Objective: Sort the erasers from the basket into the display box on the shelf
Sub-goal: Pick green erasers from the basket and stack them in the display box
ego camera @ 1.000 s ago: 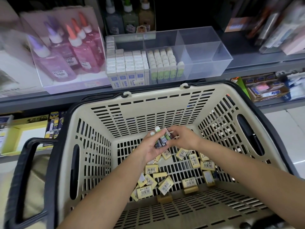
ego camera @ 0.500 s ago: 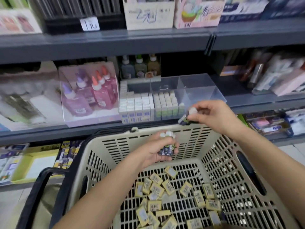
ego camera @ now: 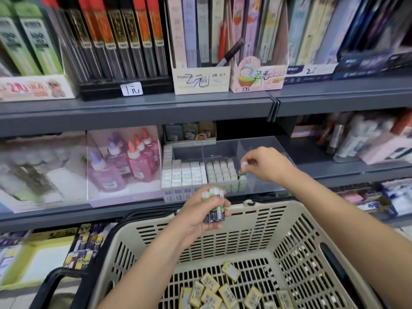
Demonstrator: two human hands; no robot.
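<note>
R grip (ego camera: 267, 165) pinches eraser (ego camera: 244, 165) over display box (ego camera: 223, 150); L grip (ego camera: 197, 219) clutches eraser bunch (ego camera: 214, 205).

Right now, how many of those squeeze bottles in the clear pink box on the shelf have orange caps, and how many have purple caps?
Pink plastic squeeze bottles with orange pointed caps: 3
Lilac plastic squeeze bottles with purple pointed caps: 3
Total: 6
</note>
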